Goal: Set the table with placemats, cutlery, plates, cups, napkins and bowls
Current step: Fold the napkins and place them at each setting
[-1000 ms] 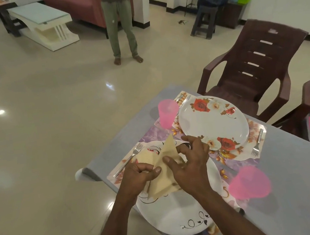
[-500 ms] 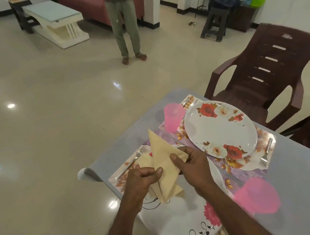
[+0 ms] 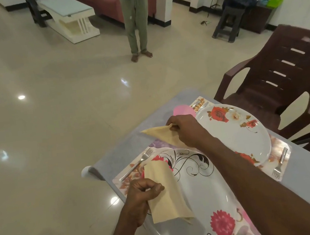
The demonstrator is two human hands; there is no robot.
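Beige paper napkins, two, now separated: half a second ago both hands worked one folded stack together over the near plate [image 3: 196, 194]; now the right hand [image 3: 186, 131] has carried one napkin [image 3: 162, 135] out toward 12 o'clock, while the left hand [image 3: 142, 196] keeps the second napkin [image 3: 164, 193] at 9 o'clock of the near plate. Right fingers: clamped in a pinch on the corner of the lifted napkin, which hangs in the air between the pink cup [image 3: 183, 111] and the fork [image 3: 136, 164], touching neither. Left fingers: curled, thumb pressing the second napkin, which droops over the plate's left rim. Far plate [image 3: 237, 134], rose pattern, sits at 1 o'clock on its own placemat [image 3: 280, 146], a second fork [image 3: 280, 164] at its 4 o'clock. Near placemat [image 3: 126, 178] carries plate and fork; table [image 3: 116, 158] is grey. Judgement: the split gives one napkin per setting; the right-hand one appears bound for the far setting, the left-hand one for the near. Bowls not visible at either setting. Two people stand across the floor, uninvolved.
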